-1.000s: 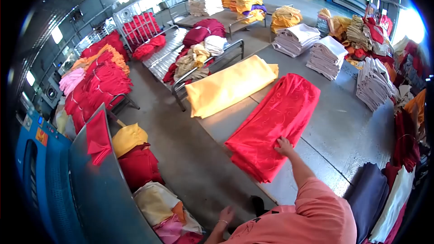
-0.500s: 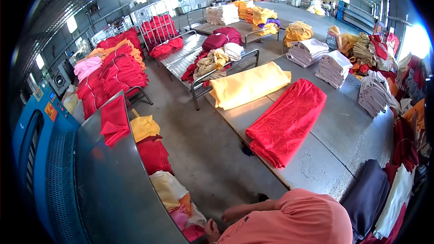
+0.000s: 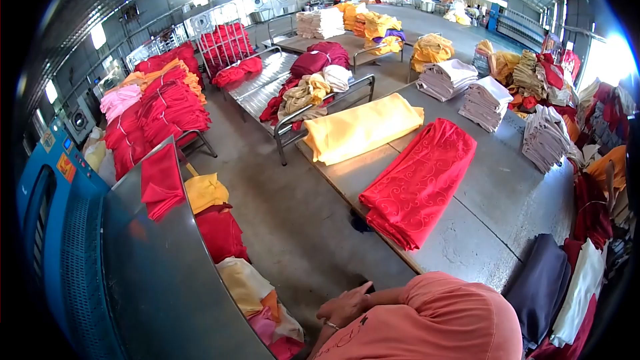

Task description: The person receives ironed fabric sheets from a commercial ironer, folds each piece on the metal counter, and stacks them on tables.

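Observation:
Low in the head view, beside my coral shirt [image 3: 427, 327], both hands come close together and partly overlap. My left hand [image 3: 342, 305], with a bracelet [image 3: 331, 325] at the wrist, lies across the front of my right forearm [image 3: 385, 297]. A finger of it stretches out, and no cloth shows in it. My right hand is mostly covered by the left, so its fingers cannot be made out. Nearest the hands, on their left, is a heap of cream, orange and pink cloths [image 3: 248, 285]. A folded red patterned cloth [image 3: 423, 183] lies on the table ahead.
A metal-topped counter [image 3: 150, 280] runs along the left by a blue machine [image 3: 50, 173]. The large table [image 3: 490, 203] carries a yellow cloth [image 3: 363, 127] and white stacks [image 3: 485, 102]. Dark cloth [image 3: 541, 270] hangs at right. A metal cart [image 3: 283, 135] stands beyond the aisle.
My left hand has risen from beside the cloth heap and moved right, onto my right forearm. The view has shifted slightly. The cloths stay where they were.

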The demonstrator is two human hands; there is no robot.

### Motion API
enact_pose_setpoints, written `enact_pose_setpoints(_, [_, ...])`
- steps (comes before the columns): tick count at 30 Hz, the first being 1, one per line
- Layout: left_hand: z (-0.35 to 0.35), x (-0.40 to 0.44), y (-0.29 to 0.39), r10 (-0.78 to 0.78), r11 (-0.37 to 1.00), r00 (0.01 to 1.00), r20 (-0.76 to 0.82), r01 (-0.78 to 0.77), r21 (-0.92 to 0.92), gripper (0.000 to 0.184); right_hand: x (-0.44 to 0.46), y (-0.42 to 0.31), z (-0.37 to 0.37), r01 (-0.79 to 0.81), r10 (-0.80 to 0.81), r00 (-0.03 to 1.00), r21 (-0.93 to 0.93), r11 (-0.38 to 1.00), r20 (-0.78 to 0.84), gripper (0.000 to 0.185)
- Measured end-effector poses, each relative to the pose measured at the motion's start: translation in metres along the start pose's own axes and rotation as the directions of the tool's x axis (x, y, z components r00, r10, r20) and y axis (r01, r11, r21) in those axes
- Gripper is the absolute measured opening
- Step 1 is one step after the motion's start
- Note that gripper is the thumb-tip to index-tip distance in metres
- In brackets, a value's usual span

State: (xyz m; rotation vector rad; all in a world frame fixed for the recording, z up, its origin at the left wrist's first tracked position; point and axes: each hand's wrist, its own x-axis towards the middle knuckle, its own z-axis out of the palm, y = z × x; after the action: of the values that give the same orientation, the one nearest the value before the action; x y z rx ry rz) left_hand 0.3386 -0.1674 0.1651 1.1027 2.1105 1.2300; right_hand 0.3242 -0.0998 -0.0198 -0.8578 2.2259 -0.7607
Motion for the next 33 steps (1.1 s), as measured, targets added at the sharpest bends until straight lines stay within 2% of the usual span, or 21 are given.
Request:
enact_pose_setpoints(1, [0.002,0.015,0.002,0.030,0.999,0.997,0.067,-0.031,0.009,0.052,-0.004,0.011,-0.007,-0.014,0.014,1.000,-0.002,1.000,-0.012,0.027])
enact_pose_setpoints(4, [-0.002,0.055,-0.004,0.033,0.996,0.993,0.116,-0.024,-0.081,0.057,-0.001,0.033,-0.032,-0.019,0.019,0.999,0.009,1.000,-0.046,0.027])
enact_pose_setpoints(7, [-0.021,0.076,-0.014,-0.113,0.993,0.989,0.091,0.109,0.048,0.057,0.002,0.052,-0.052,-0.010,0.011,0.998,0.018,1.000,-0.060,0.027])
enact_pose_setpoints(10, [-0.038,0.093,-0.022,-0.342,0.934,0.930,0.135,0.320,0.159,0.061,0.008,0.067,-0.072,0.005,-0.004,0.998,0.025,1.000,-0.065,0.027])
enact_pose_setpoints(13, [-0.018,0.102,-0.099,-0.365,0.930,0.930,0.053,0.366,-0.021,0.055,0.016,0.079,-0.091,0.025,-0.023,0.998,0.033,0.999,-0.064,0.027])
enact_pose_setpoints(16, [-0.015,0.119,-0.118,-0.457,0.889,0.889,-0.017,0.456,-0.050,0.053,0.016,0.089,-0.105,0.037,-0.035,0.997,0.034,0.999,-0.067,0.027])
enact_pose_setpoints(19, [-0.011,0.135,-0.124,-0.355,0.924,0.933,-0.053,0.359,0.134,0.050,0.010,0.103,-0.115,0.034,-0.031,0.997,0.036,0.999,-0.073,0.027])
enact_pose_setpoints(21, [-0.006,0.143,-0.125,-0.338,0.935,0.941,-0.011,0.338,0.108,0.047,0.003,0.113,-0.117,0.019,-0.016,0.997,0.033,0.999,-0.076,0.027])
enact_pose_setpoints(23, [-0.009,0.152,-0.107,-0.298,0.953,0.954,-0.035,0.299,0.040,0.044,-0.006,0.123,-0.118,-0.001,0.003,0.997,0.028,1.000,-0.082,0.027])
enact_pose_setpoints(25, [-0.012,0.154,-0.081,-0.245,0.969,0.961,-0.131,0.239,-0.064,0.042,-0.015,0.133,-0.119,-0.026,0.028,0.996,0.022,0.999,-0.089,0.027])
enact_pose_setpoints(28, [-0.012,0.162,-0.084,0.037,0.990,0.977,-0.209,-0.008,0.138,0.042,-0.021,0.141,-0.119,-0.059,0.061,0.994,0.023,0.998,-0.094,0.027])
enact_pose_setpoints(31, [-0.040,0.155,-0.070,-0.223,0.973,0.956,-0.193,0.208,-0.097,0.046,-0.013,0.144,-0.116,-0.083,0.085,0.992,0.026,0.996,-0.094,0.027])
enact_pose_setpoints(33, [-0.059,0.158,-0.084,-0.414,0.909,0.884,-0.217,0.386,-0.161,0.048,0.000,0.140,-0.119,-0.094,0.096,0.991,0.030,0.995,-0.094,0.027])
